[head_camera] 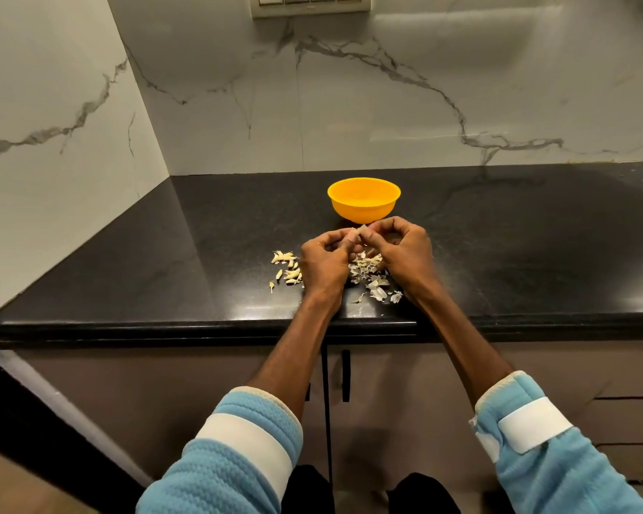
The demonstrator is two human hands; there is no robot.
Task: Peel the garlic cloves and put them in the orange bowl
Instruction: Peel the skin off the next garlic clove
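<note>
On a black countertop (pixel 164 272), an orange bowl (pixel 363 213) stands just beyond the left hand (pixel 325 259) and right hand (pixel 405 250), both curled and pinching one garlic clove (pixel 361 230) between them. Unpeeled cloves (pixel 288 268) lie left, skins (pixel 375 283) right. A slipping pinch could drop the clove among the skins.

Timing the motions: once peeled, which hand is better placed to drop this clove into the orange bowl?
Probably the right hand: both pinch the garlic clove, but it lies closer to the orange bowl than the left hand.
</note>
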